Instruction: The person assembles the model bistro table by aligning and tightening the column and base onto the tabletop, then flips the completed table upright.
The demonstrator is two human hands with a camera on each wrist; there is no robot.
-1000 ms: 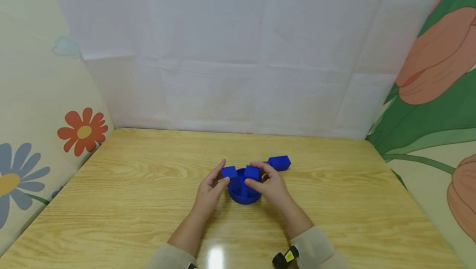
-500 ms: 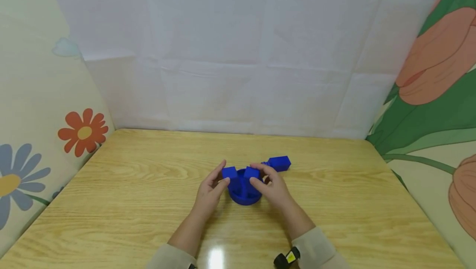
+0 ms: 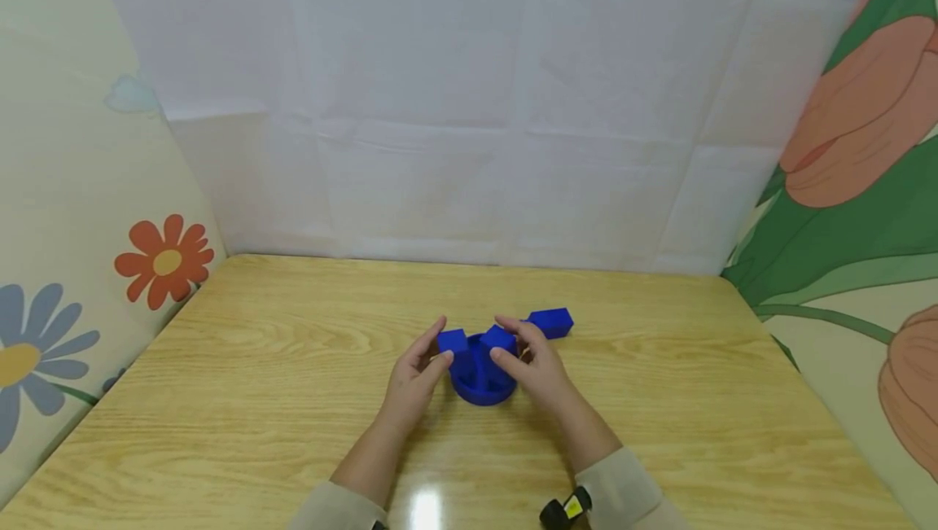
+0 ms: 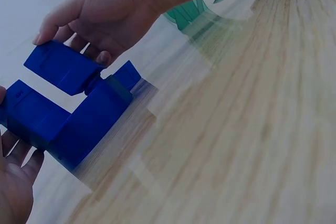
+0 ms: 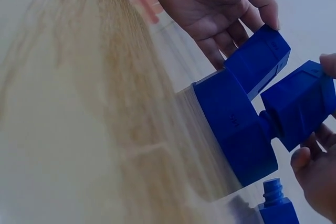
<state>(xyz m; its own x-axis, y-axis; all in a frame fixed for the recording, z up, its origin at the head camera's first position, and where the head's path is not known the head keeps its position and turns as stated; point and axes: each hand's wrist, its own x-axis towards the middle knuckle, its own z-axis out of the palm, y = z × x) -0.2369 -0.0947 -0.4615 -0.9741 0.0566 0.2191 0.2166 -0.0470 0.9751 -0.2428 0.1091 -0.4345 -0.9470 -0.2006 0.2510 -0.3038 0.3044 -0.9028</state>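
Blue round tray | left hand: narrow, pinching block inside it | right hand: narrow, pinching threaded block, neck down

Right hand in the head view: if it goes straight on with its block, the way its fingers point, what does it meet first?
Probably the blue block held by the left hand, since the right hand points left and slightly away, roughly toward it. Depth is unclear; it might pass above.
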